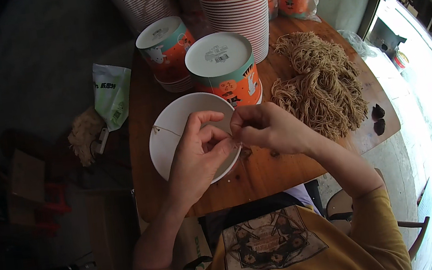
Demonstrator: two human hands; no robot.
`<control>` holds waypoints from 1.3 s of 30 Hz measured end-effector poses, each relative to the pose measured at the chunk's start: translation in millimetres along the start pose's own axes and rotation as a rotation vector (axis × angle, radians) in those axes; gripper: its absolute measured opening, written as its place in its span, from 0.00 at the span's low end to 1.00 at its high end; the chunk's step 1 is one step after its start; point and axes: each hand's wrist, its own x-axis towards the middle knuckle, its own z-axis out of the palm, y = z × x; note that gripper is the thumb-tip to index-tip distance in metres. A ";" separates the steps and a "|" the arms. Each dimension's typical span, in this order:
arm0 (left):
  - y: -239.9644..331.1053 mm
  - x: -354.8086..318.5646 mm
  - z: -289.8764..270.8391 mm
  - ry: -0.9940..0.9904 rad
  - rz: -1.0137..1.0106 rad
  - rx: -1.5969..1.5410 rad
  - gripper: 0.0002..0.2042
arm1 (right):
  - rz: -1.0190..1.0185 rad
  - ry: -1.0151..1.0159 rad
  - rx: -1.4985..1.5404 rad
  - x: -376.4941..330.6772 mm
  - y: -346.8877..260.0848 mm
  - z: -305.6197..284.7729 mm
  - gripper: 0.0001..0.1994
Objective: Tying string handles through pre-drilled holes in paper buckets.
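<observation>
Handwork at a brown wooden table (214, 201), centre of the frame: a person in a mustard-yellow T-shirt (318, 247) brings left hand (197, 159) and right hand (269, 128) together over the right rim of a round, open white bowl (161, 156). The left forefinger arches apart from its thumb, whose tip meets the right hand's fingertips; the right fingers are curled in, close to their thumb. From where I stand, I cannot tell whether they are clamped on anything. A thin tan strand (156, 128), knotted at one end, lies on the bowl's left inner wall and runs toward the left hand. Just behind the bowl, above centre, stand two upturned orange-and-teal printed paper tubs (219, 55), with a tall stack of matching tubs (237, 23) at the top of the frame. Right of centre, a tangled heap of tan, cord-like strands (323, 77) covers the tabletop near two small dark objects (378, 119).
</observation>
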 end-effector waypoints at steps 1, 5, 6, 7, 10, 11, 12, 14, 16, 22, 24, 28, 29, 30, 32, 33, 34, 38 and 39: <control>-0.5 0.2 -1.1 0.001 0.000 -0.002 0.18 | 0.032 -0.027 0.107 -1.2 -1.4 -1.2 0.04; -1.8 0.6 -3.7 0.004 -0.004 0.022 0.18 | -0.049 -0.031 0.158 -5.7 9.5 -0.4 0.06; -1.7 0.4 -4.2 0.004 -0.005 0.023 0.18 | -0.043 -0.001 0.160 -8.5 5.4 1.4 0.05; -1.8 -0.6 -4.2 0.007 -0.005 0.022 0.18 | -0.038 0.029 0.162 -10.4 3.3 3.4 0.05; 0.1 -1.3 -2.4 -0.003 0.004 -0.015 0.18 | -0.176 0.088 -0.167 -11.3 5.0 7.9 0.07; -0.3 -1.3 -1.6 -0.006 -0.011 -0.028 0.18 | -0.175 0.089 -0.165 -10.0 11.3 9.7 0.07; -0.4 -0.9 -1.1 -0.010 -0.026 -0.041 0.18 | -0.219 0.132 -0.158 -7.6 20.4 11.7 0.08; 0.5 -1.4 -0.6 -0.015 -0.011 -0.028 0.17 | -0.264 0.176 -0.151 -6.1 21.3 10.9 0.09; 0.9 -3.1 -0.7 -0.019 0.004 -0.017 0.17 | 0.150 0.019 0.344 -5.4 9.7 5.7 0.08; 1.6 -3.4 -1.2 -0.019 -0.006 0.017 0.17 | 0.085 0.014 0.379 -14.0 15.3 1.2 0.09; 2.1 -3.3 -1.7 -0.016 -0.009 0.011 0.17 | 0.051 0.035 0.342 -15.7 13.8 4.3 0.09; 1.6 -2.6 -1.1 -0.024 -0.001 0.007 0.17 | -0.191 0.154 0.193 -18.2 26.1 12.9 0.07; 1.1 -2.8 -0.8 -0.023 -0.001 -0.002 0.17 | -0.187 0.152 0.194 -18.3 26.1 13.1 0.07; 0.8 -2.9 -0.6 -0.022 -0.001 -0.010 0.16 | -0.217 0.154 0.033 -18.5 25.3 13.0 0.06; 2.7 -1.4 0.1 -0.018 -0.003 0.008 0.16 | -0.239 0.154 -0.128 -18.2 26.7 13.6 0.06; 4.0 -1.2 1.2 -0.017 -0.002 0.029 0.16 | -0.307 0.200 -0.160 -17.3 28.5 14.8 0.06; 5.0 -1.9 2.6 -0.019 -0.007 0.026 0.16 | -0.374 0.247 -0.193 -17.1 29.7 15.4 0.06; 3.6 -1.7 0.5 -0.027 -0.035 0.001 0.16 | -0.045 0.141 0.271 -17.0 20.4 12.0 0.07; 2.7 -1.7 -0.2 -0.029 -0.033 0.002 0.16 | -0.018 0.131 0.293 -18.0 18.2 10.0 0.07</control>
